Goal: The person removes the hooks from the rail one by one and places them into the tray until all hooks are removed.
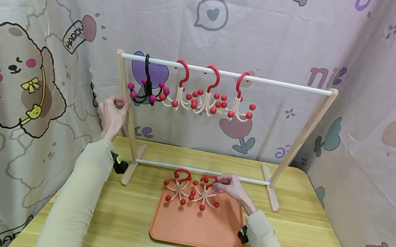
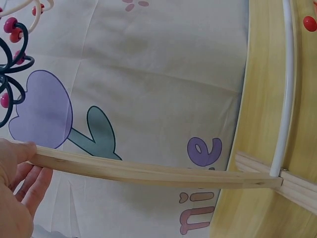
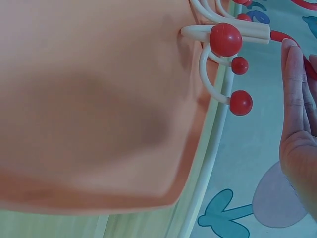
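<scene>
My left hand (image 1: pixel 111 115) holds the left wooden post of the rack; in the left wrist view, the thumb and fingers lie on either side of this post (image 2: pixel 148 172). With my right hand (image 1: pixel 230 187) I pinch the red hook (image 3: pixel 283 35) of a cream multi-arm hanger (image 1: pixel 206 196) with red ball tips. That hanger stands on the orange tray (image 1: pixel 198 227), and a similar hanger (image 1: pixel 179 189) is to its left there. From the rack's white top rod (image 1: pixel 284 84) hang a black hanger (image 1: pixel 148 87) with magenta balls and three red-hooked cream hangers (image 1: pixel 207 98).
The rack's right post (image 1: pixel 302 139) stands on a wooden foot (image 1: pixel 271 188), and a lower white rod (image 1: pixel 228 175) runs behind the tray. Under everything is a wood-grain table (image 1: pixel 295 232). Printed curtains (image 1: pixel 281 36) rise behind and at both sides.
</scene>
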Tool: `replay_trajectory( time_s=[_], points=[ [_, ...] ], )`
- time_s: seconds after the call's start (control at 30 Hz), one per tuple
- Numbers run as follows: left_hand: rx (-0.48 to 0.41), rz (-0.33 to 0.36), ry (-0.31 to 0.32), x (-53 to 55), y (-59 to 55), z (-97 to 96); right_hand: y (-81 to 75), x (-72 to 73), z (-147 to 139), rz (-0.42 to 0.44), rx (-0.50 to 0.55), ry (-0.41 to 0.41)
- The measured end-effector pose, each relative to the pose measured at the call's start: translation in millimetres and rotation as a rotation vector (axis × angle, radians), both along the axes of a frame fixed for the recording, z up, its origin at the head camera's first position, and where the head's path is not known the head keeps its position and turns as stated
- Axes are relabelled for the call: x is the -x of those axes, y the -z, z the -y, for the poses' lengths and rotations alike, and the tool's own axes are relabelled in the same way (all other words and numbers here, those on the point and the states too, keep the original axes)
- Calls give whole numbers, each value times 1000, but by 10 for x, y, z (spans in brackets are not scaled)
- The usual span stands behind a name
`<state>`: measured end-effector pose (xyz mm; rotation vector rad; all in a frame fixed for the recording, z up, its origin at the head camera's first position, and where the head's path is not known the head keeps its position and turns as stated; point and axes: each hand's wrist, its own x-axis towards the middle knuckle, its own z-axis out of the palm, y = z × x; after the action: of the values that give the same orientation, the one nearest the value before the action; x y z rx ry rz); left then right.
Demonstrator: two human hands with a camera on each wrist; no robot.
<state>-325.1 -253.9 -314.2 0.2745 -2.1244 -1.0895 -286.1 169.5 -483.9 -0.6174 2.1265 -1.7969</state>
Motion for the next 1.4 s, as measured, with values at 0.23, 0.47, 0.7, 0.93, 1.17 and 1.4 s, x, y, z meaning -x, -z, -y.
replay_trajectory(
  time_s=[0.23, 0.47, 0.7, 0.93, 1.17, 1.4],
  points=[
    [0, 5, -4, 14, 3, 1, 5, -3, -7, 7, -6, 9],
    [-3, -3, 4, 9, 4, 3, 4, -4, -9, 9, -11, 4],
    [2, -5, 5, -1, 4, -7, 10, 5, -18, 10, -15, 4],
    [5, -7, -5, 13, 3, 3, -1, 16, -45, -18, -51, 12],
    [-2, -8, 1, 21, 2, -4, -88, 1, -73, -46, -93, 44],
    [-3, -6, 15, -1, 9, -7, -158, 2, -68, -71, -122, 89]
  ],
)
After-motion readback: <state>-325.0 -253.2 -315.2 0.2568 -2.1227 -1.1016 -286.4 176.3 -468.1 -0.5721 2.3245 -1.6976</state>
